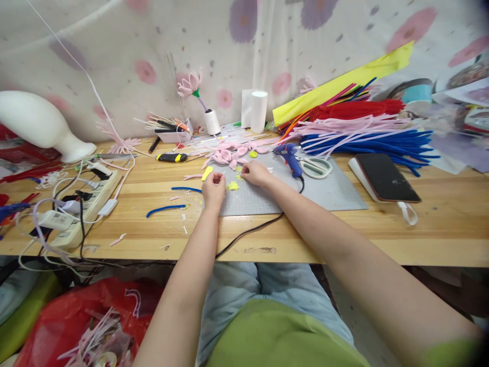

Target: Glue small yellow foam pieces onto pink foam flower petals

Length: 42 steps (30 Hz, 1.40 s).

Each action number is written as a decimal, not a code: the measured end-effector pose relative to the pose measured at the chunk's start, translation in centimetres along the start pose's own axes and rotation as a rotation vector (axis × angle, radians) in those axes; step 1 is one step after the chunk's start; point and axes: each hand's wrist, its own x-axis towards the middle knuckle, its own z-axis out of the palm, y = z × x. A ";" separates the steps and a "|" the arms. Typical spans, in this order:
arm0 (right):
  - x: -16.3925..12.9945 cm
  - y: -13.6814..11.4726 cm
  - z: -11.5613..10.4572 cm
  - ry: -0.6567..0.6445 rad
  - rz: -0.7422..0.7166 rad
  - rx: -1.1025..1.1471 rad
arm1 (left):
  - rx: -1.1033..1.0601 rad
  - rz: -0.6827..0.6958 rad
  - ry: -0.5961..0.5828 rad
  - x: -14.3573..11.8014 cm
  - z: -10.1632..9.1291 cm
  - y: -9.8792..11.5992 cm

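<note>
Left hand point(214, 187) pinches a tiny yellow piece point(219, 177), right hand point(255, 173) pinched beside it; the glue gun point(289, 158) just right could burn a finger.

Whatever the left hand point(213, 186) pinches is too small to identify; the right hand point(255, 173) curls over its fingertips, hiding any contact; far right of it, clutter blurs at the frame edge.

Pale floral curtain point(244, 46) behind long wooden worktable point(382, 234); soft, even light; red bag point(76, 316) below table edge.
</note>
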 end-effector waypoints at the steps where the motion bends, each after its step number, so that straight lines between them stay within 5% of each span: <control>1: 0.0 0.0 0.0 -0.005 0.005 -0.002 | 0.012 0.010 0.000 0.0 0.0 -0.1; 11: -0.5 0.4 -1.5 0.020 -0.045 0.394 | 0.218 0.155 -0.045 -0.7 -0.1 1.0; 19: -3.5 1.7 0.0 0.087 -0.154 0.619 | 0.368 0.352 -0.225 -2.0 0.9 2.0; 42: -3.9 0.4 0.8 -0.066 -0.035 1.155 | 0.495 0.411 -0.283 -2.3 1.0 2.1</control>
